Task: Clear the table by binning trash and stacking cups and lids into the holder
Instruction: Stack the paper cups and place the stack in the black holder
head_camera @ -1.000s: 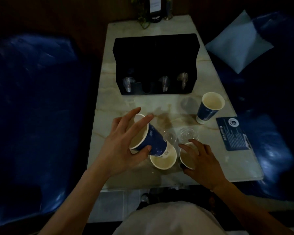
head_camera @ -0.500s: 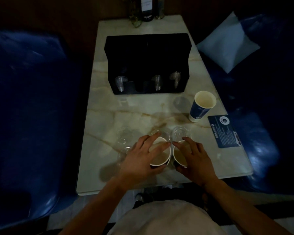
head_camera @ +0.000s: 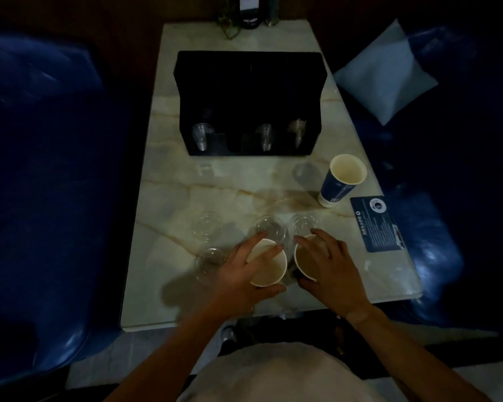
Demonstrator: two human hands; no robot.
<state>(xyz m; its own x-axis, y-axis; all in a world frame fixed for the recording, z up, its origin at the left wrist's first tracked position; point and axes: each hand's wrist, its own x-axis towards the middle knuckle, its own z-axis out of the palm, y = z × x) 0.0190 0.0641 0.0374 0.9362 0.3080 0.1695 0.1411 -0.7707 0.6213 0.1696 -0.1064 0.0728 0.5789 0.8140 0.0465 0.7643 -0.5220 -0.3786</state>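
Observation:
Two paper cups stand side by side near the table's front edge. My left hand grips the left cup around its rim; an inner cup seems nested in it. My right hand wraps the right cup. A third blue paper cup stands upright at the right. Several clear plastic lids lie just beyond and left of my hands. The black holder sits at the table's middle back, with clear cups in its front slots.
The marble table is flanked by blue seats on both sides. A blue card lies at the right edge. A pale cushion rests on the right seat. Bottles and a plant stand at the far end.
My left hand brought the tilted blue cup down into the cup on the table and now holds the stack. My right hand stayed on the right cup.

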